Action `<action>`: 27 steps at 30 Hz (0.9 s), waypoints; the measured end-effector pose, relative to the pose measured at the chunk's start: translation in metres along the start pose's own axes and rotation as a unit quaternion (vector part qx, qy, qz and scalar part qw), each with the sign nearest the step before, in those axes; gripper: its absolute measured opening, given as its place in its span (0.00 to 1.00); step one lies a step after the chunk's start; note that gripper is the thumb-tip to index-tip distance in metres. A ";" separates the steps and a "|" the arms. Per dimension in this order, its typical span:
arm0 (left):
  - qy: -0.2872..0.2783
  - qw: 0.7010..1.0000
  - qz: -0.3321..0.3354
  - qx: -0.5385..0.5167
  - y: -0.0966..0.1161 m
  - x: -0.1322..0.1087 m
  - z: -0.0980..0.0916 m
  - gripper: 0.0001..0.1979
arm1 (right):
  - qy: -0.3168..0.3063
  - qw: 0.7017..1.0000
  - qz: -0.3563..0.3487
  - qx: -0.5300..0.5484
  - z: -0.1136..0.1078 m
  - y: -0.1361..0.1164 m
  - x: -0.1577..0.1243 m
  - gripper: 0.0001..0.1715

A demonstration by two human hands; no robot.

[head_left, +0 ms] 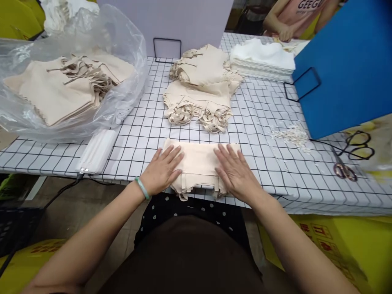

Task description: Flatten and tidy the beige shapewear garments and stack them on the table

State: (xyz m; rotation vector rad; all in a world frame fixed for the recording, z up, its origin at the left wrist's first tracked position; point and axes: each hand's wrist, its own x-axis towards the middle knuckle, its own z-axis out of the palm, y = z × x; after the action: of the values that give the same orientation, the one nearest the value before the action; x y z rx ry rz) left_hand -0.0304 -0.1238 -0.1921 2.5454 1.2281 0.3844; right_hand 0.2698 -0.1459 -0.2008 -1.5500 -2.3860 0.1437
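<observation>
A beige strapped garment [199,157] lies flat at the table's front edge, its straps hanging slightly over that edge. My left hand [163,168] rests flat on its left side, fingers spread. On the right side my right hand [235,171] presses down in the same way, palm down and open. Just beyond is a pile of similar beige garments [202,87], stacked with their straps bunched toward me and to the left. What lies beneath my palms is hidden.
A clear plastic bag [128,49] of beige garments and a white power bank [97,151] are at left. To the right are white folded cloths [261,57], a blue board [343,73], white scraps [290,134] and scissors [345,170]. Another person's hand [285,33] is across the table.
</observation>
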 end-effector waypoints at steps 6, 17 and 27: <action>-0.005 0.999 -0.010 0.038 0.006 0.009 -0.004 0.25 | 0.022 0.999 -0.021 0.026 0.000 0.012 -0.004 0.28; -0.059 0.992 0.072 0.083 0.074 0.058 0.036 0.38 | 0.125 0.992 -0.003 -0.011 0.003 -0.009 -0.013 0.30; 0.019 1.000 -0.001 0.019 0.027 0.043 -0.008 0.28 | 0.139 0.990 0.010 -0.005 0.011 0.021 0.020 0.25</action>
State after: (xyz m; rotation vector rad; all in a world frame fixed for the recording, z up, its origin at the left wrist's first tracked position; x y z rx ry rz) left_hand 0.0118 -0.1052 -0.1700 2.5808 1.2636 0.4155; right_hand 0.2777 -0.1183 -0.2130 -1.4903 -2.1578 -0.0754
